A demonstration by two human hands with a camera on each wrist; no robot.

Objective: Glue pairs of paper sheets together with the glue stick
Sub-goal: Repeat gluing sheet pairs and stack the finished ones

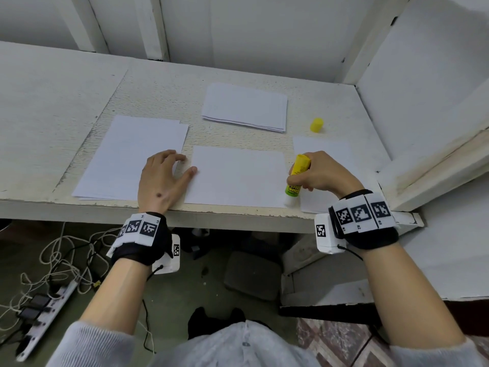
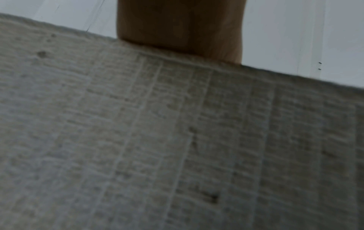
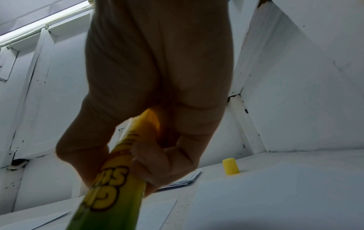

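Lettering on glue stick [image 3: 110, 179] shows only from right wrist.

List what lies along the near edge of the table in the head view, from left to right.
Paper stack → left hand, resting flat → single middle sheet → glue stick, gripped by the right hand → right-hand sheet.

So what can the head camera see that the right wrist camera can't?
Only the head view shows the left hand resting flat at the middle sheet, the whole far paper stack and the glue's white tip.

Only the right wrist view shows the underside of the curled fingers and the label's big letters.

Both show the right hand holding the glue stick and the yellow cap standing on the table.
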